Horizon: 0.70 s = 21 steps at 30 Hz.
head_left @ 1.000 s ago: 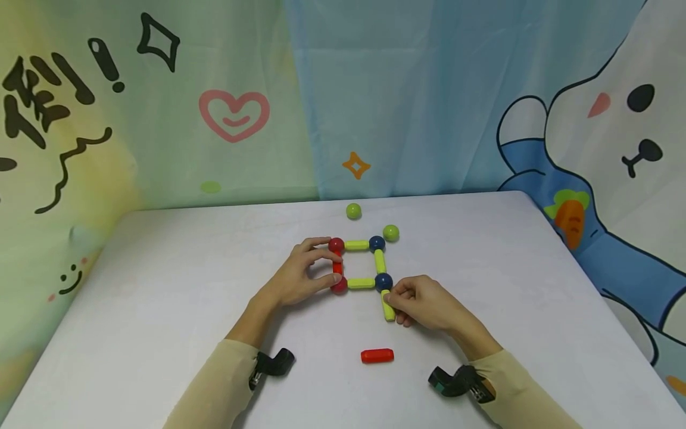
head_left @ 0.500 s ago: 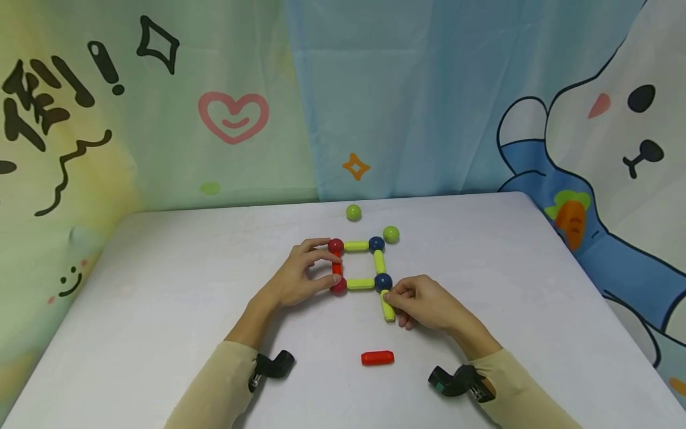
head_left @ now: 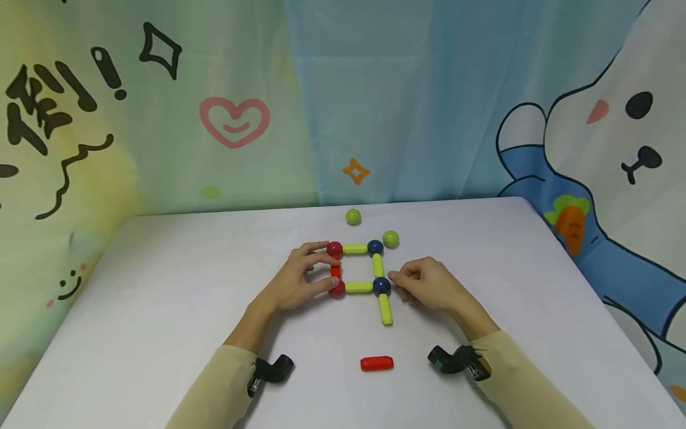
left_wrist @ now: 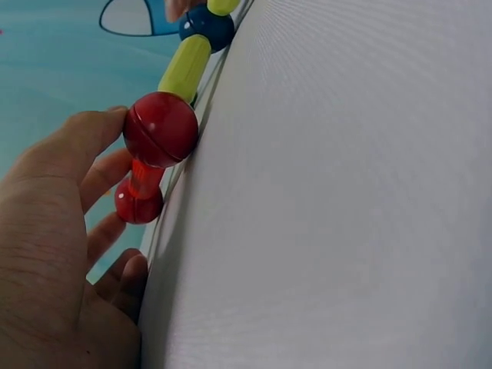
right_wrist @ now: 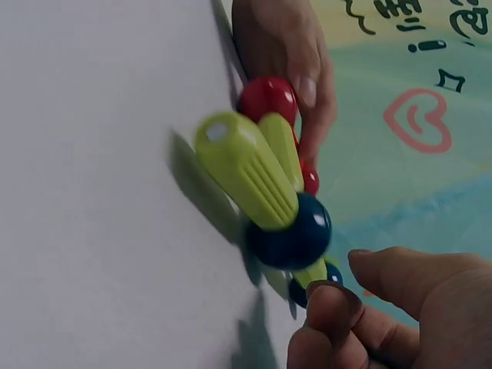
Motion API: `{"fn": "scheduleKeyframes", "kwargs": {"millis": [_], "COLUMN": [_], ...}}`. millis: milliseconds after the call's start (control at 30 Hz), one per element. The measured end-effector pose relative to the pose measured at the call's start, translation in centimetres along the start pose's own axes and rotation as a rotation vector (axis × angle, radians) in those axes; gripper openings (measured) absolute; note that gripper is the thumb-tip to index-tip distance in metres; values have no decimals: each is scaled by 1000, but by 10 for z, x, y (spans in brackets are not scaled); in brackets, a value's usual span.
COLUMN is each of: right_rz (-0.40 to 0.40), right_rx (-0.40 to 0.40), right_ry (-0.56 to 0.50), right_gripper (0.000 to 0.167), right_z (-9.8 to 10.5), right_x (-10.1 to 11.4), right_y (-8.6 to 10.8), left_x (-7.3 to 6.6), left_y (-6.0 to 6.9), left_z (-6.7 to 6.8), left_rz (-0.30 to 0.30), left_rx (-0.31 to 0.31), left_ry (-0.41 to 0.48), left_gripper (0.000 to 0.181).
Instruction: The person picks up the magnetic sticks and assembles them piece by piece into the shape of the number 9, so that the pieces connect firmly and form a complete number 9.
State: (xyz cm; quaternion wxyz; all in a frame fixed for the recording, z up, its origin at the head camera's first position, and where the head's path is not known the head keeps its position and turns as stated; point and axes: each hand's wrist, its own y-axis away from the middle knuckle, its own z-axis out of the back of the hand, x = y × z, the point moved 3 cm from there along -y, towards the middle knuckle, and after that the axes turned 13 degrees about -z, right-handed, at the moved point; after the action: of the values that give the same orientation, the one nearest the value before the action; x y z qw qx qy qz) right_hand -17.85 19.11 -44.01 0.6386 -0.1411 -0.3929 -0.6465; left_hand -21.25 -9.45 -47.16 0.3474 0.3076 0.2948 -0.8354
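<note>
A ball-and-rod square lies on the table, with red balls (head_left: pixel 337 290) and a red rod (head_left: pixel 335 271) on its left side. Two blue balls (head_left: pixel 382 286) mark its right corners, joined by yellow-green rods (head_left: pixel 358 287). Another yellow-green rod (head_left: pixel 386 310) extends from the near blue ball toward the front. My left hand (head_left: pixel 300 277) grips the red side, thumb against the near red ball (left_wrist: pixel 161 129), other fingers by the far one. Just right of the near blue ball (right_wrist: pixel 289 232), my right hand (head_left: pixel 429 283) holds nothing; its thumb stands apart from its bent fingers.
Two loose green balls (head_left: pixel 353 217) (head_left: pixel 390 239) sit behind the square, one near its far right corner. A loose red rod (head_left: pixel 377 363) lies in front, between the forearms. A printed curtain (head_left: pixel 407 107) hangs behind the white table (head_left: pixel 161 310).
My right hand has let go of the front yellow-green rod and moved back, up beside the near blue ball. My left hand keeps its grip. The head view has tilted slightly.
</note>
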Motion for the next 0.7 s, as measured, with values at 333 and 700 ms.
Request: {"fn": "scheduleKeyframes", "kwargs": {"millis": [333, 700], "right_rz": [102, 163], "right_rx": [-217, -199], "right_ry": [35, -23], "right_gripper": [29, 26], "right_z": [11, 19], "right_x": [-7, -13], "right_y": [-23, -37], "left_x": [2, 2], "left_y": [0, 0], "left_z": [1, 0], "left_rz": [4, -6], "left_rx": [-8, -16], "left_ry": [20, 23], "left_gripper": [32, 31]}}
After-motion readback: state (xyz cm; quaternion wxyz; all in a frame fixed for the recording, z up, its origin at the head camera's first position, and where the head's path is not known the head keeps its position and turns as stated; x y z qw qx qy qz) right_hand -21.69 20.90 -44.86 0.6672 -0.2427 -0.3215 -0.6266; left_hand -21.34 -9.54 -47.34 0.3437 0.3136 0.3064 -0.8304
